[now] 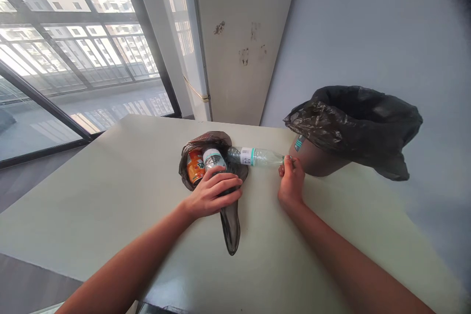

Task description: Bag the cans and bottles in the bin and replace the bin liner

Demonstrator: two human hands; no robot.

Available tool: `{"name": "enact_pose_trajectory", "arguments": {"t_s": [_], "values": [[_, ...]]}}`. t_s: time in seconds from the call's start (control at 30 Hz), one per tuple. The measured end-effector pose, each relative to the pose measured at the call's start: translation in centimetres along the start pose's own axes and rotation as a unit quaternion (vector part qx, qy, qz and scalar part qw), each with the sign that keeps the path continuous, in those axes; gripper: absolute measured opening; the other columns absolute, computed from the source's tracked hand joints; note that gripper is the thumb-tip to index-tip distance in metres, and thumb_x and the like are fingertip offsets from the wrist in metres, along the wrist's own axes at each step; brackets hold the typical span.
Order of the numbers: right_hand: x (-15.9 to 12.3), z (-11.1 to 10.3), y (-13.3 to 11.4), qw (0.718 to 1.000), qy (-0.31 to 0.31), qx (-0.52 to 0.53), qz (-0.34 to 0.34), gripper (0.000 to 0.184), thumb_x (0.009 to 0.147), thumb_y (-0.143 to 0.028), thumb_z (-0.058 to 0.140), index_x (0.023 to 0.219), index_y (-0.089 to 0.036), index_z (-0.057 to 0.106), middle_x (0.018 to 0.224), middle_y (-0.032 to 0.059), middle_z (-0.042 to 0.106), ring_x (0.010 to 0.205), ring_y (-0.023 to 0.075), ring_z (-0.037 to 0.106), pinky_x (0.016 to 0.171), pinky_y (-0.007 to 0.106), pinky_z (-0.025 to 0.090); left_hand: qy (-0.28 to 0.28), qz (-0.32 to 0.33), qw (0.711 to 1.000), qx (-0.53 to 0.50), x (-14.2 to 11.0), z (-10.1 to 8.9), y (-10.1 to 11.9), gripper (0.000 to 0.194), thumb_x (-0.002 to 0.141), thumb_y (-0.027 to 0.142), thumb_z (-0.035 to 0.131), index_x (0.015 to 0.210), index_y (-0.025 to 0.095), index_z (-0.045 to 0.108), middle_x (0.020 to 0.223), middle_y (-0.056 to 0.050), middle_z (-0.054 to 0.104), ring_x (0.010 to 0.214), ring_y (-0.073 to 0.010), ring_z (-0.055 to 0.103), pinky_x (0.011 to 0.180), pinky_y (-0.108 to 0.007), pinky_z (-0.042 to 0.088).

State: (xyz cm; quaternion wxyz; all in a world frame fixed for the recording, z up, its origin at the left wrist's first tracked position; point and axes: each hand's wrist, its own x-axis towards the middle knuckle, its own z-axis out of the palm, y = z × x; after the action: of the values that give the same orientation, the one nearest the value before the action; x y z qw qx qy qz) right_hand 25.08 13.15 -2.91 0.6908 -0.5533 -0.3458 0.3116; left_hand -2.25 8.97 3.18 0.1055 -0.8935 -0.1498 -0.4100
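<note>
A small black plastic bag (231, 228) lies on the table with its mouth spread. Inside it are an orange can (196, 167) and a bottle (214, 158) with a white and teal label. My left hand (217, 190) curls over the bag and the lower part of this bottle; what lies under the palm is hidden. A second clear bottle (267, 157), labelled alike, lies sideways with its left end at the bag. My right hand (291, 176) pinches its neck end, fingers closed.
At the right stands a brown bin (320, 163) lined with a large black bag (390, 144), its mouth gaping. All this is on a pale table (147, 196). Behind are a white cabinet-like panel (239, 78), a wall (368, 34) and, left, a glazed balcony door (106, 59).
</note>
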Motion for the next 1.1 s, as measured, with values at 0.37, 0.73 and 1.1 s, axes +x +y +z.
{"name": "enact_pose_trajectory", "arguments": {"t_s": [0.37,0.73,1.1], "values": [[-0.1,0.1,-0.1,1.000,-0.002,-0.002,-0.002,0.042,0.095,-0.063,0.068,0.085,-0.024,0.055,0.065,-0.0078,0.041,0.060,0.0129,0.037,0.058,0.030,0.031,0.025,-0.108,0.993,-0.036,-0.5,0.6,-0.2,0.046,0.104,0.018,0.058,0.150,0.021,0.051,0.143,-0.021,0.066,0.136,-0.0295,0.066,0.110,-0.049,0.060],[0.0,0.0,-0.1,1.000,-0.013,-0.013,0.006,0.044,0.095,-0.065,0.069,0.087,-0.024,0.057,0.063,-0.0081,0.042,0.060,0.0133,0.038,0.059,0.030,0.032,0.151,-0.206,0.966,-0.031,-0.5,-0.1,-0.9,0.021,0.104,0.023,0.060,0.124,0.027,0.060,0.117,-0.008,0.075,0.119,-0.0264,0.071,0.110,-0.053,0.055],[-0.1,0.1,-0.1,0.999,-0.024,-0.027,-0.002,0.049,0.095,-0.072,0.066,0.084,-0.025,0.054,0.064,-0.0073,0.041,0.058,0.0142,0.037,0.057,0.032,0.031,0.206,-0.159,0.966,-0.004,1.7,-2.3,-1.1,0.034,0.092,0.015,0.077,0.122,0.027,0.068,0.116,-0.005,0.064,0.097,-0.0184,0.070,0.084,-0.034,0.062]]}}
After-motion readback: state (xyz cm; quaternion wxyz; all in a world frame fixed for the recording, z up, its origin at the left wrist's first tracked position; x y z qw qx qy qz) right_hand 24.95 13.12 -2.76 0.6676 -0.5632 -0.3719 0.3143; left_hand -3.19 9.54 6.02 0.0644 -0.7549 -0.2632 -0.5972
